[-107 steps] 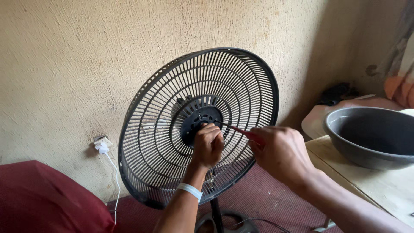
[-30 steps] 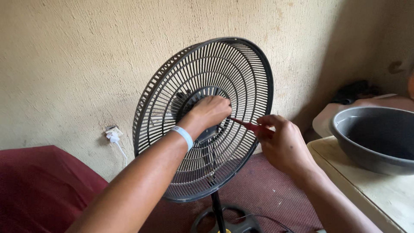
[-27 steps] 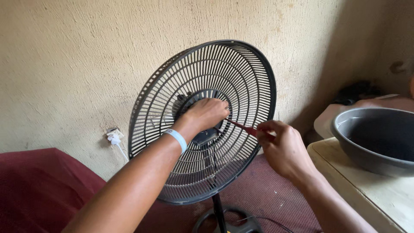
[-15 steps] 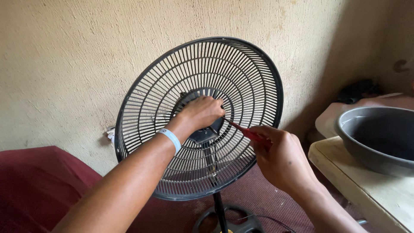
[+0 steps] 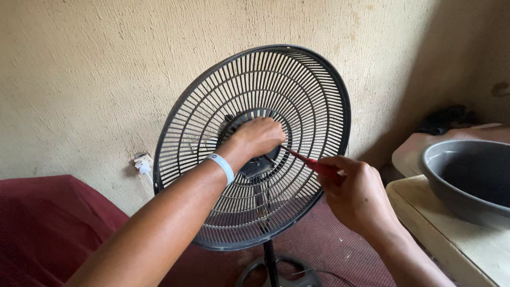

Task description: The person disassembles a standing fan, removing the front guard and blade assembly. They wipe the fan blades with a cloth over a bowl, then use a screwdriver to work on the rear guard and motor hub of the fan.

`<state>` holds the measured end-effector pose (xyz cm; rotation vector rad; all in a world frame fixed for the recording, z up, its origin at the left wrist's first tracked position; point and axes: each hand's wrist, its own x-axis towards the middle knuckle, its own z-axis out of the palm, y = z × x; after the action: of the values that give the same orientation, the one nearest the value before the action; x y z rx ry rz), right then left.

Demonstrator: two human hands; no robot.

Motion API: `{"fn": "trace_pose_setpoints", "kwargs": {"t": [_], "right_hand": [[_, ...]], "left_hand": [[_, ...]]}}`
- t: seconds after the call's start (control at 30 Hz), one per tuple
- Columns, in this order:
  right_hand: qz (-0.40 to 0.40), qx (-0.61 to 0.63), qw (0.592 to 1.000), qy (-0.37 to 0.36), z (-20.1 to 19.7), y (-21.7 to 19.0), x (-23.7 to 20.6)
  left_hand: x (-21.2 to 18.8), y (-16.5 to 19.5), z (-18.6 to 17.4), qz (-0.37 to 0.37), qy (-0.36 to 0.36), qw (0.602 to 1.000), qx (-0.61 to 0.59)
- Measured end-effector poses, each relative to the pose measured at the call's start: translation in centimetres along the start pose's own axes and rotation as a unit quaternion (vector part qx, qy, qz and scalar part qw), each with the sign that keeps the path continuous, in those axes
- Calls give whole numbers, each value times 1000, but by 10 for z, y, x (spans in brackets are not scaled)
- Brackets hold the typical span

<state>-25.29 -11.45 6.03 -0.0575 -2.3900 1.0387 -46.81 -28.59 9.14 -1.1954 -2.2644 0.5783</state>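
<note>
Rough plastered wall (image 5: 95, 69) forms the background, with a white plug (image 5: 142, 162) low on it and a maroon floor covering (image 5: 48, 223) below. A black fan guard (image 5: 297, 95), dish-shaped and mounted on its stand (image 5: 270, 260), faces the person and is tilted slightly back. Since a few seconds ago the guard has swung from side to side and the left arm has extended further across it; the guard is evidently not locked in position and is being steadied during the work. The left hand (image 5: 258, 137), wearing a pale blue wristband (image 5: 222, 167), is curled over the central hub (image 5: 255, 166) and presses against it. The right hand (image 5: 355, 192) is closed around the red handle of a screwdriver (image 5: 313, 163), the shaft directed at the hub just beside the left fingertips; whether the tip is seated in a fastener cannot be determined, since the fingers mask it. A grey basin (image 5: 467, 180) rests on a cream table (image 5: 451, 239) at right, well apart from the guard.
</note>
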Motion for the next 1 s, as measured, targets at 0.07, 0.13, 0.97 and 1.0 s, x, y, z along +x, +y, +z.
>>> {"fn": "trace_pose_setpoints", "kwargs": {"t": [0.07,0.13,0.97,1.0], "right_hand": [[-40,5,999,9,-2,0,1],[-52,19,998,8,-4,-1,4],[1,12,1000,-11,-10,3,19],[9,12,1000,-14,-10,6,20]], "left_hand": [[-1,1,-2,3,20,1000,-12],[-1,2,-5,5,26,1000,-13],[15,-3,2,6,29,999,23],[16,-3,2,10,37,999,28]]}}
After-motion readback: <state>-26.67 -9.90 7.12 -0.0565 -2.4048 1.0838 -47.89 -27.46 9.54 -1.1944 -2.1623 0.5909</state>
